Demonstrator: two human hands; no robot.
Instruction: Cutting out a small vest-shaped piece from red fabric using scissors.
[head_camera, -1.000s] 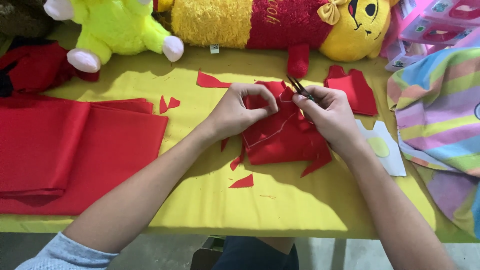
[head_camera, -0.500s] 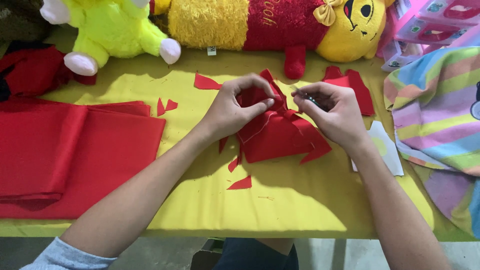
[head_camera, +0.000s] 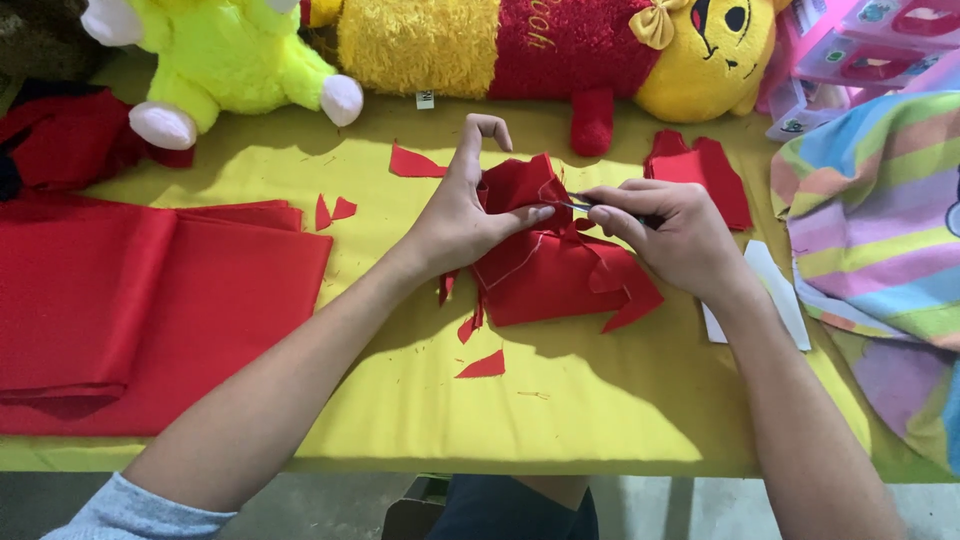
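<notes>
At 12 o'clock on the yellow counter (head_camera: 400, 400), a red fabric piece (head_camera: 545, 270) is being trimmed — the left hand (head_camera: 455, 215) is pinched shut on its upper edge, the right hand (head_camera: 670, 235) closed around small scissors (head_camera: 578, 203). The cutting step looks under way; the next snip would call for the edge to be kept taut. Folded red cloth (head_camera: 130, 300) lies at 9 o'clock, plush toys (head_camera: 560, 50) along 12, striped fabric (head_camera: 880, 220) at 3 — scraps are scattered between.

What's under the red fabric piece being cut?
The red fabric piece lies on the yellow cloth, with red scraps beside it. Anything directly beneath it is covered.
</notes>
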